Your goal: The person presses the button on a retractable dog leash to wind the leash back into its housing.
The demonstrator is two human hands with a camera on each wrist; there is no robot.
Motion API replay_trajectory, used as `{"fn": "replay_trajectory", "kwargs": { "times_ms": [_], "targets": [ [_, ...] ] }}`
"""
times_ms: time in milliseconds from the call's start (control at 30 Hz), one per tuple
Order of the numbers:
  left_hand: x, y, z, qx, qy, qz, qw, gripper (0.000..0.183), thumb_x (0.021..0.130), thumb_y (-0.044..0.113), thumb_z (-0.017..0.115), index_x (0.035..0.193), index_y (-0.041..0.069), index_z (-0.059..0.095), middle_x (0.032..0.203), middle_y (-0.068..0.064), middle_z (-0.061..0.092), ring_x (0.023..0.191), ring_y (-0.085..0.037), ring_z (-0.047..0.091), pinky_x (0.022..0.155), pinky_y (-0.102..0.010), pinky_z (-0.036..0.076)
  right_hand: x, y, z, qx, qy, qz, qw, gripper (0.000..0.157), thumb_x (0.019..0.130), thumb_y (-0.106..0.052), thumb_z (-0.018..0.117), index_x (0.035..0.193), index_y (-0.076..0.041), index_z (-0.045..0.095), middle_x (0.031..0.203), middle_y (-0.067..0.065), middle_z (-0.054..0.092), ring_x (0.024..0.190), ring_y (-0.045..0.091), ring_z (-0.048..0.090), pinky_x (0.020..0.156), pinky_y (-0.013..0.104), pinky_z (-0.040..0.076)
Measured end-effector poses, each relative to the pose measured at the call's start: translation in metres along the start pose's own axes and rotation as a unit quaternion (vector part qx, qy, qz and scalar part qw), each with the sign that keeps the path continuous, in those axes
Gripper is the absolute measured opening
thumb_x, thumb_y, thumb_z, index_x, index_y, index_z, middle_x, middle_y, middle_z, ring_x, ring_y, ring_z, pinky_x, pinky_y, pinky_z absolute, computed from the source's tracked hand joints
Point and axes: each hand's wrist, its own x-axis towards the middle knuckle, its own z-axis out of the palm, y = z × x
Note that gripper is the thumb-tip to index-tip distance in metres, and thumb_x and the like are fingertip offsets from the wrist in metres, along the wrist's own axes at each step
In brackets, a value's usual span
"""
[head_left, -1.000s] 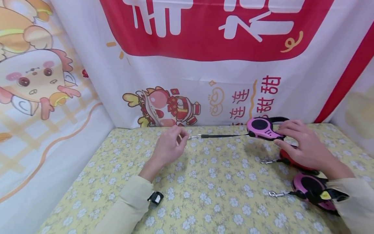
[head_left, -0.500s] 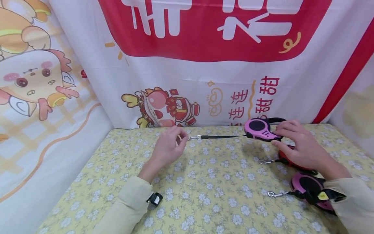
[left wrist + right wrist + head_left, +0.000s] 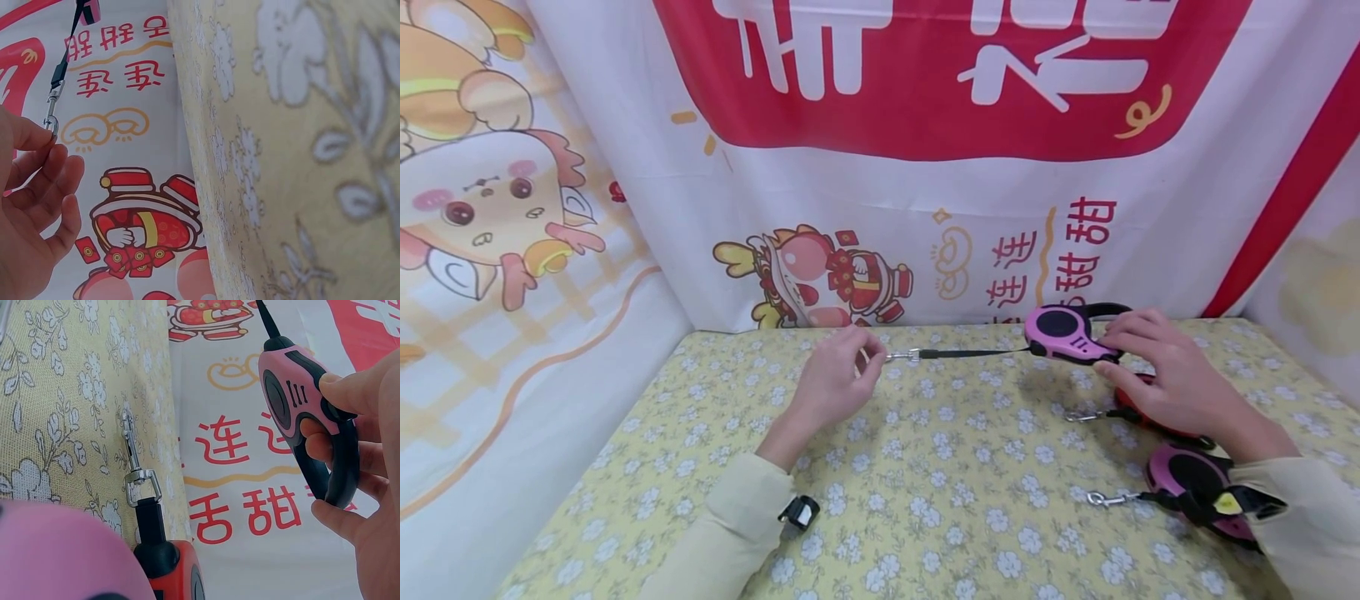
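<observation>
My right hand holds a pink and black retractable dog leash by its handle, just above the table near its back edge. In the right wrist view, fingers go through the black handle loop and the thumb lies on the casing's black edge. A black strap runs out leftward, nearly straight and level. At its end is a silver snap hook. My left hand pinches that hook's tip between thumb and forefinger, the other fingers loosely bent.
A red retractable leash lies below my right hand, partly hidden by it. Nearer, a second pink leash lies beside the right sleeve. Both silver hooks point left. A printed cloth hangs behind the flowered table.
My right hand and the pink leash have shifted slightly left, so the stretch of strap looks a little shorter. My left hand keeps its pinch on the hook, almost still.
</observation>
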Motion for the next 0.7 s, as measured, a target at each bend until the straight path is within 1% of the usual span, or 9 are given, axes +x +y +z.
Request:
{"fn": "replay_trajectory", "kwargs": {
  "times_ms": [300,533,700],
  "targets": [
    [0.0006,-0.0006,0.0021,-0.002,0.0,0.01,0.9999,0.004,0.102,0.015,0.067,0.099,0.013,0.069,0.094,0.0,0.07,0.08,-0.013,0.064,0.07,-0.025,0.054,0.0024,-0.0027,0.0004,0.002,0.006,-0.018,1.0,0.03,0.078,-0.008,0.087,0.108,-0.007,0.079,0.117,0.011,0.073,0.113,0.025,0.055,0.094,0.032,0.041],
    [0.0006,0.0007,0.0032,-0.01,0.0,0.019,0.9998,0.005,0.102,0.016,0.067,0.1,0.013,0.069,0.095,0.0,0.07,0.08,-0.011,0.062,0.071,-0.024,0.055,0.0039,-0.0072,0.0003,0.009,0.006,-0.017,1.0,0.029,0.08,-0.009,0.087,0.108,-0.008,0.079,0.117,0.01,0.073,0.114,0.023,0.054,0.094,0.032,0.042],
    [0.0015,0.0025,0.0043,-0.013,0.0,0.028,0.9995,0.004,0.102,0.014,0.067,0.1,0.012,0.07,0.094,0.0,0.069,0.08,-0.011,0.062,0.07,-0.024,0.055,0.0048,-0.0098,0.0001,0.011,0.001,-0.017,1.0,0.03,0.082,-0.011,0.086,0.11,-0.007,0.079,0.118,0.01,0.073,0.114,0.024,0.055,0.094,0.034,0.042]
  ]
}}
